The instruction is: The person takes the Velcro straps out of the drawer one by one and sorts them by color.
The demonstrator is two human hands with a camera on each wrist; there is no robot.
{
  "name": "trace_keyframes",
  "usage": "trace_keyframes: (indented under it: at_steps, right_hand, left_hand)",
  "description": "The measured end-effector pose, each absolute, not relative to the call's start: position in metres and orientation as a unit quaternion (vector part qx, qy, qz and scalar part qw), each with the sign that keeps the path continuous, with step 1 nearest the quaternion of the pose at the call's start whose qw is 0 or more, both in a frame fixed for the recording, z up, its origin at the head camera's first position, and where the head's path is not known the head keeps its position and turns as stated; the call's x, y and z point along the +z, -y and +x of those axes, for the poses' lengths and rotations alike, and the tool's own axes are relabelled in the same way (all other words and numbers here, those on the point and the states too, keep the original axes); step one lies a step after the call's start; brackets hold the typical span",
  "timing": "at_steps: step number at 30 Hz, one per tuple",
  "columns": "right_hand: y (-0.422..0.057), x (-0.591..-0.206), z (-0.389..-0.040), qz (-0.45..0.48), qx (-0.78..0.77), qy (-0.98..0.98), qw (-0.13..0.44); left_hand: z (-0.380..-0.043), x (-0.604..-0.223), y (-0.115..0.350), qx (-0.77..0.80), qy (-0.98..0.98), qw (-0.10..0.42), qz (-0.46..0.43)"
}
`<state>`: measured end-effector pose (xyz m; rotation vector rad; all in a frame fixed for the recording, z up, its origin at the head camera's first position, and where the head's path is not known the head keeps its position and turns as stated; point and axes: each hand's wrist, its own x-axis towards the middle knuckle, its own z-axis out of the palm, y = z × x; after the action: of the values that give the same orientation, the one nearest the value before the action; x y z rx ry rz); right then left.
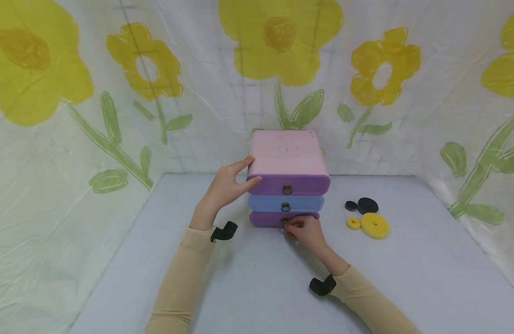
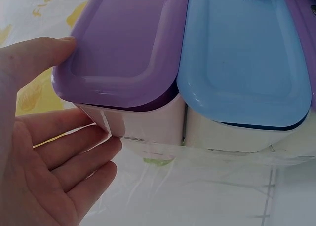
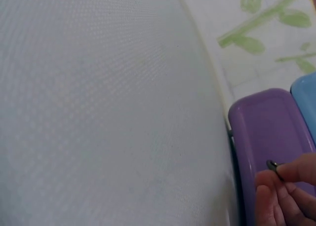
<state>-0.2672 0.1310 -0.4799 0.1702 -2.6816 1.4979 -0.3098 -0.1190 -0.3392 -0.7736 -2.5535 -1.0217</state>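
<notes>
A small chest of drawers (image 1: 287, 150) has a pink top and three stacked drawers. The top drawer (image 1: 265, 185) is purple, the middle drawer (image 1: 263, 203) blue and the bottom drawer (image 1: 263, 219) purple; the upper two carry bronze ring pulls. My left hand (image 1: 228, 184) steadies the chest's upper left, its thumb on the top drawer's front edge and its straight fingers against the side (image 2: 140, 125). Down at the bottom drawer, my right hand (image 1: 305, 232) pinches the ring pull (image 3: 272, 166) between thumb and forefinger, partly hiding it.
Right of the chest lie two black discs, one small (image 1: 350, 206) and one larger (image 1: 368, 205). In front of them are a small yellow ring (image 1: 353, 223) and a large yellow disc (image 1: 375, 226). Behind the white table (image 1: 257, 287) hangs a flowered curtain (image 1: 223, 116).
</notes>
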Motion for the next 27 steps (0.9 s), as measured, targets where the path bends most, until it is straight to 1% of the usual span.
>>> trace_keyframes:
  at_steps: [12, 27]
  right_hand:
    - [-0.1321, -0.4756, -0.2647, 0.069, 0.491, 0.868, 0.031]
    - [-0.1329, -0.4771, -0.2663, 0.059, 0.493, 0.868, 0.024]
  left_hand:
    - [-0.3104, -0.3399, 0.1189, -0.359, 0.884, 0.141, -0.266]
    - [-0.3097, -0.3392, 0.1185, -0.355, 0.885, 0.140, -0.266]
